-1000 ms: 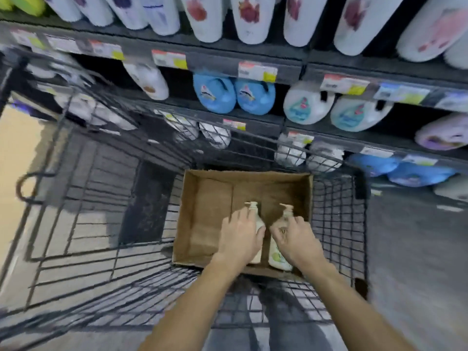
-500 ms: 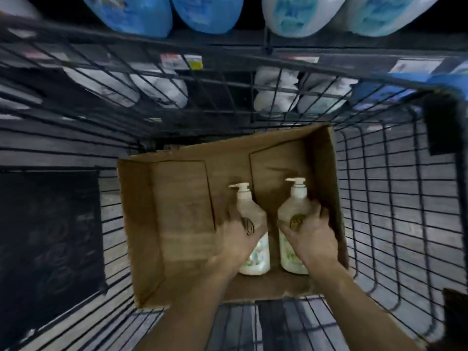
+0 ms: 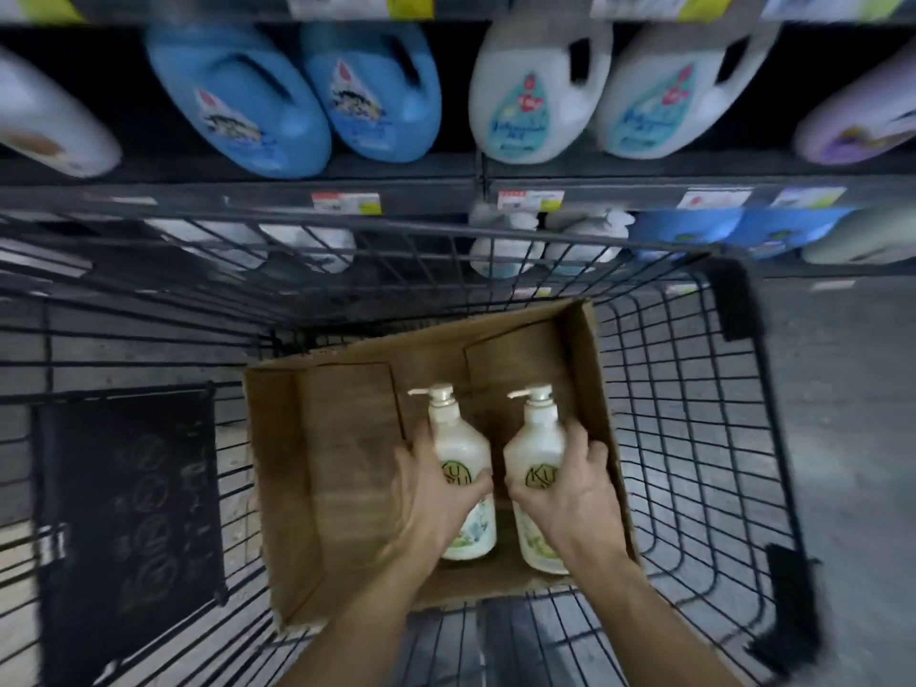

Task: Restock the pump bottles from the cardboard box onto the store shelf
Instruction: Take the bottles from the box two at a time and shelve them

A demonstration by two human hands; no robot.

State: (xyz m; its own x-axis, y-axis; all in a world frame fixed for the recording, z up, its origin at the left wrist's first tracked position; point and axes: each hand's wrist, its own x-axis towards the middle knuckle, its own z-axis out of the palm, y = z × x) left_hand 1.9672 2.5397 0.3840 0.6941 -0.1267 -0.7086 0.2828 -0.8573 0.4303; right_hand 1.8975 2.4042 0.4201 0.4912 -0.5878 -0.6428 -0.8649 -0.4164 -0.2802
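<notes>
Each hand holds one pump bottle inside the cardboard box (image 3: 347, 488): left hand (image 3: 431, 493) wraps the left bottle (image 3: 458, 448), right hand (image 3: 570, 488) wraps the right bottle (image 3: 533, 453). Lift both straight up so the pumps miss the box walls.

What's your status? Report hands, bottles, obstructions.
Left hand grips left bottle; right hand grips right bottle. Both upright in box, inside cart. Nothing above them.

You are standing in a shop aisle: across the top of the frame a dark store shelf (image 3: 476, 193) carries price tags (image 3: 345, 202) and rows of blue jugs (image 3: 238, 101) and white jugs (image 3: 538, 91), while a black wire shopping cart (image 3: 694, 438) fills the lower half.
</notes>
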